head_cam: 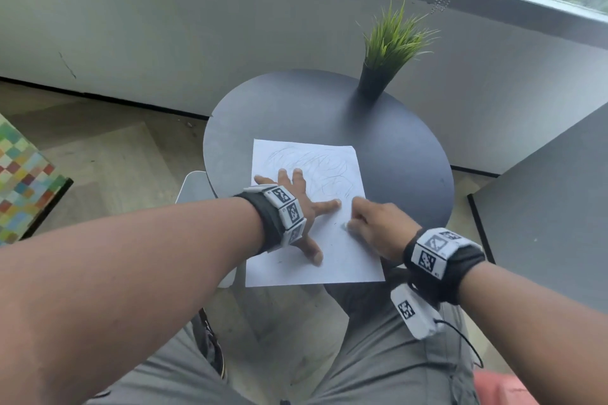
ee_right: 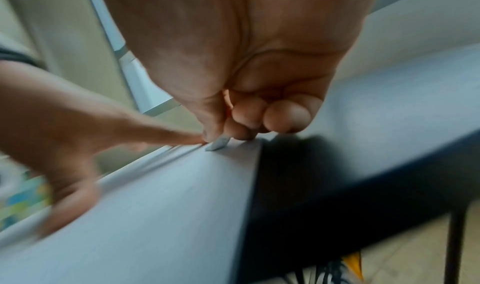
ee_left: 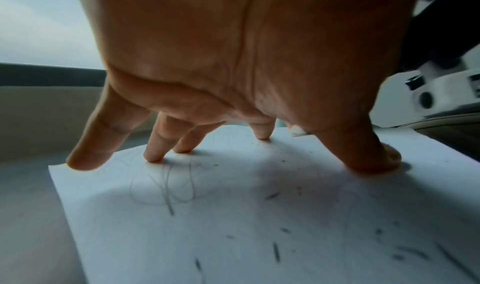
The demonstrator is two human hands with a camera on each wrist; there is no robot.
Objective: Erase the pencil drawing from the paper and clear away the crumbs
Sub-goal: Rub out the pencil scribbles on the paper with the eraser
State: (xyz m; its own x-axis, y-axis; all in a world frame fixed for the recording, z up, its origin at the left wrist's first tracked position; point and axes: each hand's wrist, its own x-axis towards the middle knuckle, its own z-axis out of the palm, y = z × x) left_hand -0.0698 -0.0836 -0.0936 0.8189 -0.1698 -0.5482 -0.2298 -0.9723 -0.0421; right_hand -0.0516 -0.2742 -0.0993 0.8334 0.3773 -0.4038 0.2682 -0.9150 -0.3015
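Note:
A white sheet of paper (head_cam: pixel 329 250) with faint pencil scribbles (head_cam: pixel 316 168) lies on the round dark table (head_cam: pixel 394 141). My left hand (head_cam: pixel 296 207) presses flat on the sheet with fingers spread; its fingertips (ee_left: pixel 153 157) touch the paper (ee_left: pixel 233 216). My right hand (head_cam: pixel 371 223) pinches a small white eraser (head_cam: pixel 344 225) against the paper's right side, near the left index finger. In the right wrist view the eraser (ee_right: pixel 217 144) pokes out between thumb and fingers onto the paper (ee_right: pixel 155 206). Dark eraser crumbs (ee_left: pixel 276 252) lie scattered over the near half of the sheet.
A potted green plant (head_cam: pixel 383 66) stands at the table's far edge. A grey panel (head_cam: pixel 543 207) rises at the right. A patterned cushion (head_cam: pixel 23 174) sits at the left on the floor side. My knees lie under the table's near edge.

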